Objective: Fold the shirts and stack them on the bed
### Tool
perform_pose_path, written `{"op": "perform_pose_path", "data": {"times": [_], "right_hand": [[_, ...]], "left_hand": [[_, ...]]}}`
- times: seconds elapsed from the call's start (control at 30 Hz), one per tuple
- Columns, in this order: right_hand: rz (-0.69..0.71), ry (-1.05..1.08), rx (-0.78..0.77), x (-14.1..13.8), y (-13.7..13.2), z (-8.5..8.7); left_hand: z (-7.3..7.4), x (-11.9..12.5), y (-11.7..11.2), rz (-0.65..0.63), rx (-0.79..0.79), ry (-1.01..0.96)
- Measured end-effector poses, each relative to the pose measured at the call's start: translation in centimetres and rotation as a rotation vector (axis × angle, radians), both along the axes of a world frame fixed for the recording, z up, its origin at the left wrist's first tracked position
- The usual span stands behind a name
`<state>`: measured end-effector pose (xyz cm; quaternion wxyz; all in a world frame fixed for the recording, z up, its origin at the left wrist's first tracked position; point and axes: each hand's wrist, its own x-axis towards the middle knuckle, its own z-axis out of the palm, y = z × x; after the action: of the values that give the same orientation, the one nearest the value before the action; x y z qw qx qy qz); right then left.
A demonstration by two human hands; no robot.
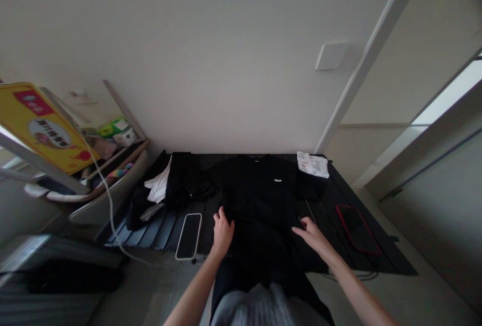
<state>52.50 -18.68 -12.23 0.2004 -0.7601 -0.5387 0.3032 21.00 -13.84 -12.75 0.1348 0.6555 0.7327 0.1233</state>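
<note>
A black T-shirt (256, 195) with a small white chest logo lies spread on a dark slatted surface (165, 233), its collar toward the wall. My left hand (223, 231) is at the shirt's left side, fingers curled at the fabric edge. On the opposite side, my right hand (312, 233) has its thumb and fingers closed at the cloth's edge. The lower part of the shirt runs toward my body, where black cloth blends into my dark trousers. Exactly how much fabric each hand grips is hard to see.
Left of the shirt are a pile of dark and white clothes (184, 178) and a pale-edged phone (189, 236). To the right sit a white packet (312, 164) and a red-edged tablet (357, 229). A cart (124, 185) with a white cable stands far left; a wall rises behind.
</note>
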Motion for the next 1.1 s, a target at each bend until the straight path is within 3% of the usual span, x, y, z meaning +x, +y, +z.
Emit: {"op": "perform_pose_path", "data": {"times": [0.17, 0.23, 0.33, 0.4, 0.53, 0.63, 0.73, 0.83, 1.0, 1.1], "right_hand": [[0.022, 0.252, 0.166, 0.0, 0.5, 1.2], [0.011, 0.233, 0.252, 0.6, 0.4, 2.4], [-0.012, -0.146, 0.24, 1.7, -0.4, 4.0], [-0.029, -0.452, 0.112, 2.0, -1.2, 4.5], [-0.035, -0.793, -0.15, 1.7, -2.7, 3.2], [0.046, -0.922, -0.077, 1.5, -2.5, 1.8], [0.09, -0.93, 0.017, 1.0, -1.1, 1.0], [0.158, -0.814, 0.063, -0.6, 0.6, 0.6], [0.39, -0.555, 0.125, -6.1, 1.6, -0.1], [0.526, -0.421, 0.128, -9.4, 1.3, 0.1]], "left_hand": [[1.0, -0.2, 0.3, 0.009, -0.1, 0.149], [1.5, -0.9, 0.4, 0.008, -0.082, 0.22], [1.7, -1.9, 0.0, 0.014, -0.053, 0.244], [1.5, -2.2, -0.5, -0.022, -0.068, 0.221], [1.4, -2.2, -1.3, -0.112, -0.117, 0.311], [2.0, -2.1, -0.6, -0.128, -0.112, 0.387], [2.7, -2.5, 2.2, -0.068, -0.079, 0.335], [3.2, -3.1, 6.5, 0.009, -0.001, 0.238], [3.1, -3.9, 14.3, 0.023, 0.007, 0.048], [2.8, -4.0, 17.7, 0.031, -0.019, 0.014]]}}
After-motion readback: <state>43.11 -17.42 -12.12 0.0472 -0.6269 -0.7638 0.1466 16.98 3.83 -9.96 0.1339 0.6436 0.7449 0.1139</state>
